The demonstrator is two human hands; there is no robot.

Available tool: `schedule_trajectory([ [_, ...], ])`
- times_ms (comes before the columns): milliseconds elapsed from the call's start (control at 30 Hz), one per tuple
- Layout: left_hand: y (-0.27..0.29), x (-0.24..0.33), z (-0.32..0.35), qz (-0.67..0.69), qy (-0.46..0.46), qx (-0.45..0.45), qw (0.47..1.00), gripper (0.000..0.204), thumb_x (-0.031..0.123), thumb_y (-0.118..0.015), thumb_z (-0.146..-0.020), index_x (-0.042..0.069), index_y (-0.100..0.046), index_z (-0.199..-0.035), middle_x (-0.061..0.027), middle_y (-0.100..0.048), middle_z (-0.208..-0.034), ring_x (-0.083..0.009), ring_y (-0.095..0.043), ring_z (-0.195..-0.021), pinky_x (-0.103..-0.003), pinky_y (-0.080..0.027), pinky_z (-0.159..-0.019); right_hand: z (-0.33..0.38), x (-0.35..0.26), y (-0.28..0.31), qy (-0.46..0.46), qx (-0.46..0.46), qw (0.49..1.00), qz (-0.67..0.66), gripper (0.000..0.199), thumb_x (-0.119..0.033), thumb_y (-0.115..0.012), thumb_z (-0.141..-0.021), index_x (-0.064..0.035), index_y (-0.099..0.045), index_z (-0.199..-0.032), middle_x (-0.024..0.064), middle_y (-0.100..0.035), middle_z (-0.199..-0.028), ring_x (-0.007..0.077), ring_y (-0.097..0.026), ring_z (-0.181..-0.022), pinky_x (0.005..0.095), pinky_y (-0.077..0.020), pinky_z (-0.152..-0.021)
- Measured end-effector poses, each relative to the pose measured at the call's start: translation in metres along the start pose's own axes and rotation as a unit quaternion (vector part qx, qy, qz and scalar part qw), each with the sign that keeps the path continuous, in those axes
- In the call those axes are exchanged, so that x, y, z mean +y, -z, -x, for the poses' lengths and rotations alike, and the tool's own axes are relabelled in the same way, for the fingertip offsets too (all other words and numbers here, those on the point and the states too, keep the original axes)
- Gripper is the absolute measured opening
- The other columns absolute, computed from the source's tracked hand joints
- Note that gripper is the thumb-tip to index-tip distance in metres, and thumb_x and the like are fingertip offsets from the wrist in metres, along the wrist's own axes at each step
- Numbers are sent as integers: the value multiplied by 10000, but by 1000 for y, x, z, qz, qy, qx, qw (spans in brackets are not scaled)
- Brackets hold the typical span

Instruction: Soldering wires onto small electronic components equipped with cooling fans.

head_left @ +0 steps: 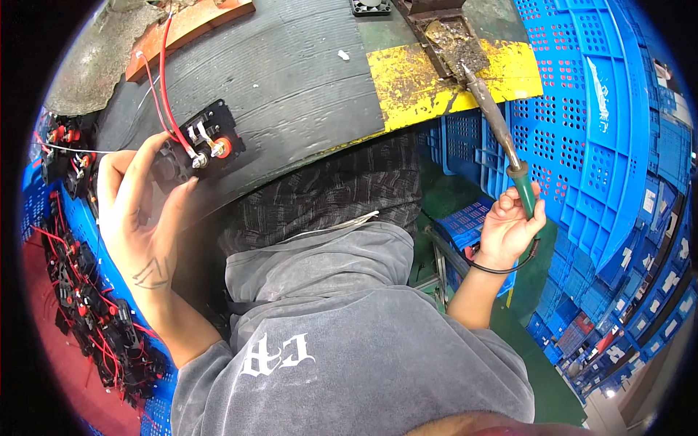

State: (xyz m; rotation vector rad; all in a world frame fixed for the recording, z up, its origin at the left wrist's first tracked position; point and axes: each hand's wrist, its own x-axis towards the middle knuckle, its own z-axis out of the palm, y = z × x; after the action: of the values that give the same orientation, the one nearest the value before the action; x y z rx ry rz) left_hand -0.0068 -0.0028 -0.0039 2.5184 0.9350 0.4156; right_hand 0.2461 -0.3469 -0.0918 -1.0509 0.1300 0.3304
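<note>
At the left of the bench, my left hand grips a black plastic part at its near left end, index finger beside the wires and thumb on the near side. A thick red wire runs to a shiny metal terminal on this part, close to a round red piece. Out to the right, my right hand is closed round the green handle of a soldering iron. The iron's tip points away from me, at a dirty metal tray crusted with residue. Whether the tip touches the residue, I cannot tell.
The dark bench top has a worn yellow strip at its right. An orange-brown bar lies at the far left. Blue crates stand on the right. Several black parts with red wires are heaped at the left. A small fan sits far back.
</note>
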Motion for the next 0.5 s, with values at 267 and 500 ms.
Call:
schedule_trajectory([
  [267, -2, -4, -1, -1, -21, 3, 1000, 511, 10, -765, -658, 26, -633, -1151, -15, -444, -879, -119, -401, -720, -227, -343, -657, 8, 0, 1, 40, 1, 999, 13, 349, -346, -496, -952, -63, -568, -1144, 149, -632, -844, 198, -579, -658, 251, -468, -525],
  [500, -2, -5, -1, 0, -47, 5, 999, 510, -15, -758, -686, 26, -625, -1177, 14, -414, -890, -64, -325, -657, -184, -267, -561, 10, -4, 2, 53, -3, 998, 26, 349, -346, -518, -939, -64, -564, -1140, 171, -634, -858, 216, -587, -649, 260, -475, -523],
])
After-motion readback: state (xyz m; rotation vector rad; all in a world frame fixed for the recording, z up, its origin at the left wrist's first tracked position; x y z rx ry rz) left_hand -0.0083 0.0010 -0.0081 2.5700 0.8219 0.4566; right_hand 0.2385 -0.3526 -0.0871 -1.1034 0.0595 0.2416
